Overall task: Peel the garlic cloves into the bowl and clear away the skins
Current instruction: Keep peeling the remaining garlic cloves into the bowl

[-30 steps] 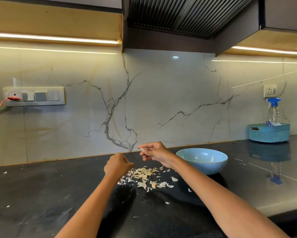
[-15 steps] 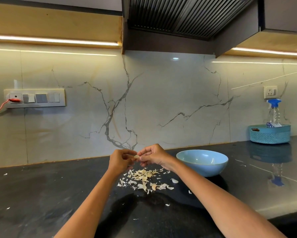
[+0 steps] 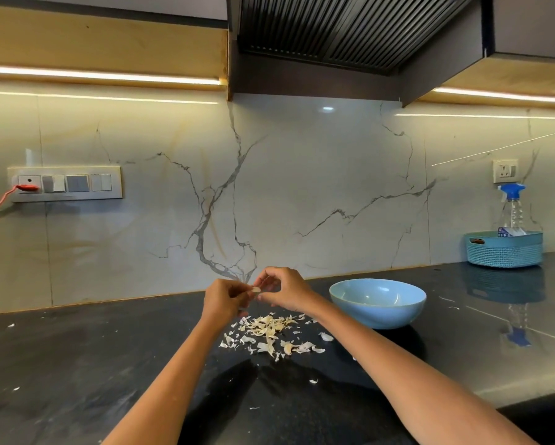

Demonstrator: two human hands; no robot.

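Hands have rejoined: left hand (image 3: 223,298) and right hand (image 3: 282,289) both pinch one garlic clove (image 3: 256,289), above skins (image 3: 269,332), bowl (image 3: 377,302) at 3 o'clock. Peeling underway; skins uncleared on table (image 3: 77,364).

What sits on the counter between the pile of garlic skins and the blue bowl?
In the head view, only a few stray skin flakes on the black countertop between the skin pile and the bowl.

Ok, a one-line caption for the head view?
Both hands, left hand and right hand, pinch a garlic clove above skins, beside a blue bowl.
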